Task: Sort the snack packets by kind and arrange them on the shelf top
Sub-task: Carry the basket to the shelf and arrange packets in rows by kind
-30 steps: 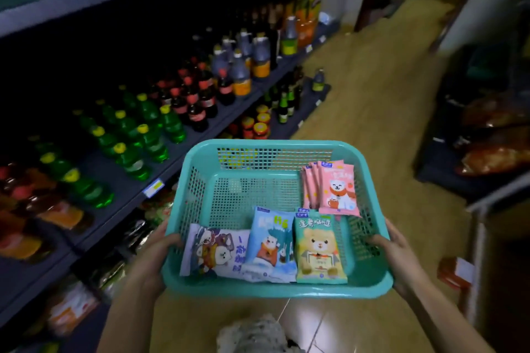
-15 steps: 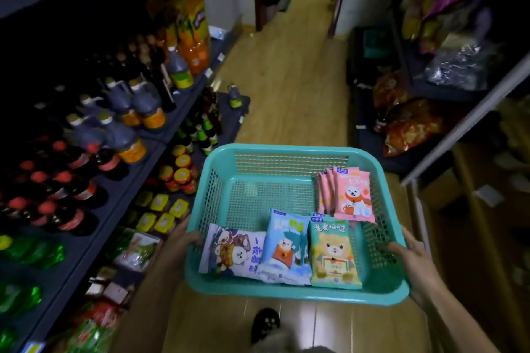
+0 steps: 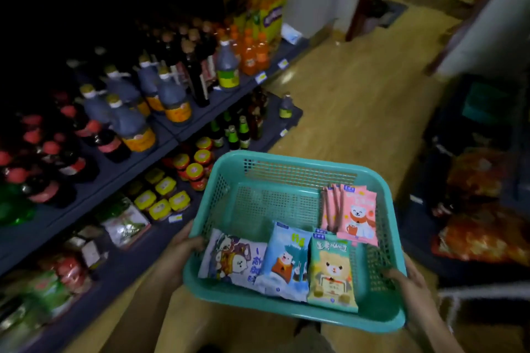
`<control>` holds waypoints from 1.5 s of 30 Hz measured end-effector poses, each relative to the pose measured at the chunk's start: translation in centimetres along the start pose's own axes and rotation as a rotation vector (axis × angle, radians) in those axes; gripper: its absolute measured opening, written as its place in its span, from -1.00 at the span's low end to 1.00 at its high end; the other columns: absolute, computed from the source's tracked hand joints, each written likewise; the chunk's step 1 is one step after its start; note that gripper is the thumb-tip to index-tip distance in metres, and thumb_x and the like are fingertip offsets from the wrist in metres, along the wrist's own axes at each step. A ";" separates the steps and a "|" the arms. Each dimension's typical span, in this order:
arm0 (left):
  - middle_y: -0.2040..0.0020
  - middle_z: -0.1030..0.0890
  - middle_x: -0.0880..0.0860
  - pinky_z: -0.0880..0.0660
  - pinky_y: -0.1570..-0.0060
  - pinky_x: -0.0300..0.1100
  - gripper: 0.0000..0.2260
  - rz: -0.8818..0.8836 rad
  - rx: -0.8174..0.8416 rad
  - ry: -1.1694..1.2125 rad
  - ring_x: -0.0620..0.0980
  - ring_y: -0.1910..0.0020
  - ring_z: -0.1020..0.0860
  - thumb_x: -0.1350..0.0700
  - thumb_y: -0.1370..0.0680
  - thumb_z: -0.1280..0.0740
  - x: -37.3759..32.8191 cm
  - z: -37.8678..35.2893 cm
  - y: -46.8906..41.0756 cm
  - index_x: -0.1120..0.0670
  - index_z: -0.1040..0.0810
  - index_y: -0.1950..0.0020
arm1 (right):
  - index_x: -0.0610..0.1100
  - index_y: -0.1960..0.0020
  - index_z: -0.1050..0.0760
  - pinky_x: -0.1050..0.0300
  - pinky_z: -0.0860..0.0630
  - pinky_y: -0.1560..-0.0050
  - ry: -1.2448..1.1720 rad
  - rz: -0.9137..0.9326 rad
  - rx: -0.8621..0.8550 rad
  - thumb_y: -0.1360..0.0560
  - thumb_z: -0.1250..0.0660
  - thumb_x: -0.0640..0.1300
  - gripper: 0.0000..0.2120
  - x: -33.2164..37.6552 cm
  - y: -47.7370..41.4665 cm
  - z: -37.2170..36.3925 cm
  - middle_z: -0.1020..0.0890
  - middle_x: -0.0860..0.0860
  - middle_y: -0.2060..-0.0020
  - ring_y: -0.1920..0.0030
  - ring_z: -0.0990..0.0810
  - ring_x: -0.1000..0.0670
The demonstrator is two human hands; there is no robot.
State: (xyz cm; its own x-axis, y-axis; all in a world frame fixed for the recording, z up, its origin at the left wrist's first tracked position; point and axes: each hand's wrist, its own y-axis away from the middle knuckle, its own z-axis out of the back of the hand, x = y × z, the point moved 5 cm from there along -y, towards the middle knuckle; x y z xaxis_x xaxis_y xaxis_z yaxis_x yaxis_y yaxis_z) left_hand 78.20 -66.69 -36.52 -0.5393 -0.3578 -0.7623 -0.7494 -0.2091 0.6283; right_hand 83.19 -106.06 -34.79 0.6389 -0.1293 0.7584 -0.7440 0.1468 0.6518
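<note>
left hand: the left hand (image 3: 183,249) grips the left wall of the teal basket (image 3: 301,162) near its front corner. Fingers are curled over the rim, tips on the inner mesh.
right hand: the right hand (image 3: 413,281) grips the right wall near the front corner. Fingers are hooked over the rim and show through the mesh.
basket: carried between both hands, in the air over the wood floor (image 3: 358,94) of an aisle.
packets: all inside the basket, four kinds, lying flat.
white-purple packet: the white-purple packet (image 3: 229,261) is front left, just beside the left fingertips, lying sideways.
blue packet: the blue packet (image 3: 286,264) is front middle, overlapping the white-purple one's right end.
green packet: the green packet (image 3: 332,272) has a bear print and is front right, edge touching the blue one.
pink packets: the pink packets (image 3: 355,215) are a fanned stack at back right, near the right wall. Their lower edge meets the green packet's top. Exact count is unclear.
left of aisle: dark shelving (image 3: 172,149) carries dark jugs (image 3: 172,97), orange bottles (image 3: 255,51) and red-capped bottles (image 3: 51,157). Yellow-lidded jars (image 3: 163,198) sit on a lower tier.
right of aisle: blurred orange bags (image 3: 487,232) sit low down, contents unreadable.
</note>
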 end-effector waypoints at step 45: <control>0.07 -0.63 0.14 -0.56 0.35 -0.21 -0.69 -0.037 -0.864 0.368 0.09 0.16 -0.58 0.45 -0.53 -0.13 50.2 20.1 -38.3 0.17 -0.50 -0.15 | -0.11 -0.23 -0.41 0.00 -0.53 0.09 0.906 0.220 0.746 -0.52 -0.22 -0.31 -0.70 -37.6 -56.8 -34.7 -0.56 -0.07 -0.04 -0.05 -0.55 -0.12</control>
State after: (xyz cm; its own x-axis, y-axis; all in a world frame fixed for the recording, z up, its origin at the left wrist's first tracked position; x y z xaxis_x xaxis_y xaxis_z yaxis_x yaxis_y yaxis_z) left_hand 72.11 -58.30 -101.94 -0.2549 -0.5717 -0.7799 -0.1388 -0.7765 0.6146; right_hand 108.20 -75.48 -100.25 0.1660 0.6099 0.7749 -0.5932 -0.5659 0.5726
